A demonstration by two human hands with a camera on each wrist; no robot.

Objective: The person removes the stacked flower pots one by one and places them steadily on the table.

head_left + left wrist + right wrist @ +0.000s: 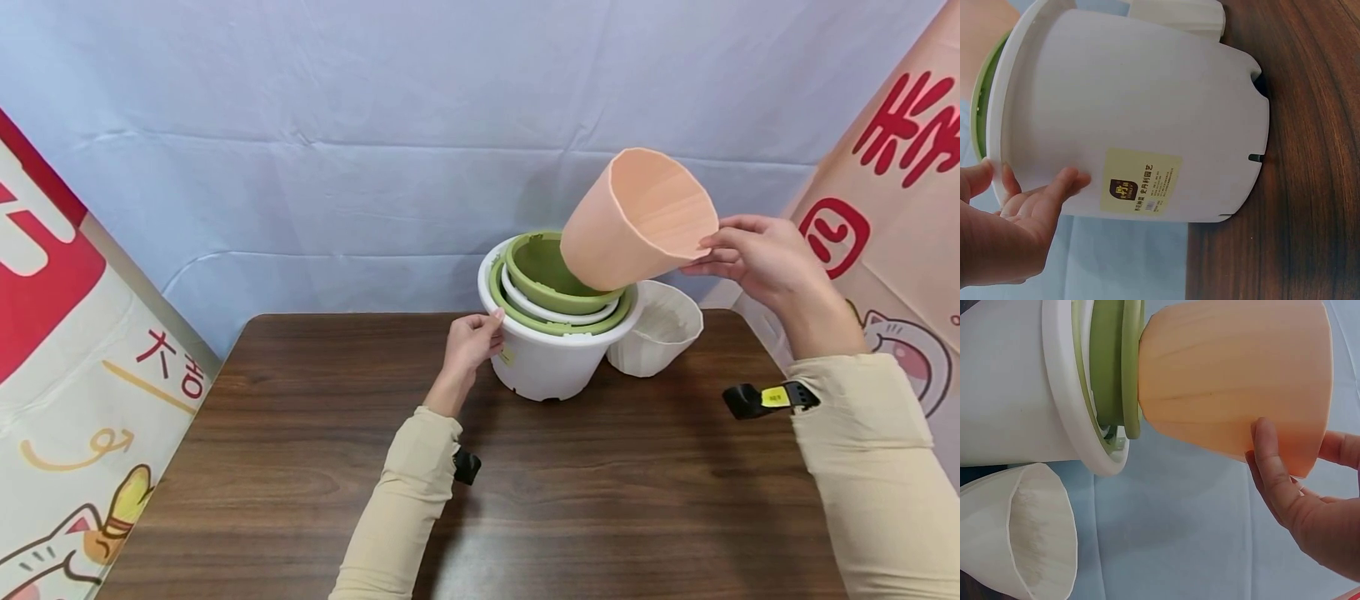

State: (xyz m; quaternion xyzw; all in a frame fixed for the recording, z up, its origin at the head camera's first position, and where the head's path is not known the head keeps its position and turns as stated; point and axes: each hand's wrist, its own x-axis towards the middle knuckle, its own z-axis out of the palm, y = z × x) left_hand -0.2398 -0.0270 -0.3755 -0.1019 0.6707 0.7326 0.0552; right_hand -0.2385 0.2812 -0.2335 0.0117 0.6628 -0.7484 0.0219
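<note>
A large white flowerpot (547, 367) stands upright near the table's back edge, a yellow label (1141, 181) on its side. Nested inside it are a green pot, a smaller white pot and an innermost green pot (570, 302). My left hand (471, 342) pinches the big pot's rim at its left side, thumb on top and fingers beneath. With my right hand (757, 250) I grip the rim of a peach flowerpot (611, 237) between thumb and fingers. That pot is tilted, mouth toward the right, its base overlapping the innermost green pot's opening.
A smaller cream-white pot (652, 342) stands right beside the nested stack. Behind the brown wooden table (337, 433) hangs a pale blue cloth (375, 167). Printed banners flank the table on both sides.
</note>
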